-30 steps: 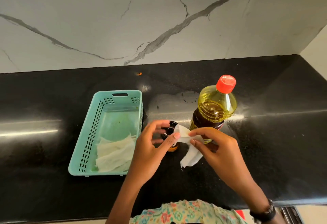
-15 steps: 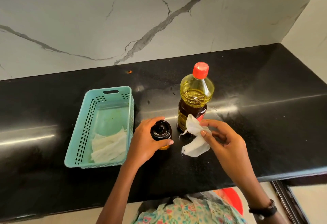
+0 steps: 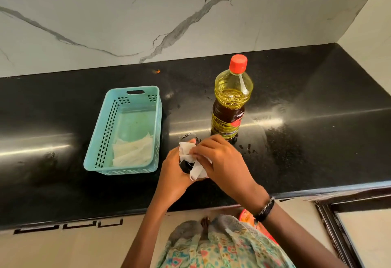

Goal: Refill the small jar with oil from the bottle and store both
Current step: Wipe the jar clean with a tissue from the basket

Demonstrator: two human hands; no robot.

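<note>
Two hands around dark small jar (image 3: 186, 167), left hand (image 3: 173, 174) gripping it, right hand (image 3: 220, 159) pinching white tissue (image 3: 190, 155) against it

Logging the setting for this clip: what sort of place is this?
Most likely a home kitchen: a black stone counter against a marble-look backsplash, with a cooking oil bottle standing on it.

Glossy black stone counter (image 3: 296, 140), plastic and paper on it.
You face a polished, veined marble wall (image 3: 105, 13), a clear shiny plastic bottle (image 3: 231, 98) with a red plastic cap (image 3: 238, 63), a perforated teal plastic basket (image 3: 105, 132) and crumpled white tissue (image 3: 186, 151).
</note>
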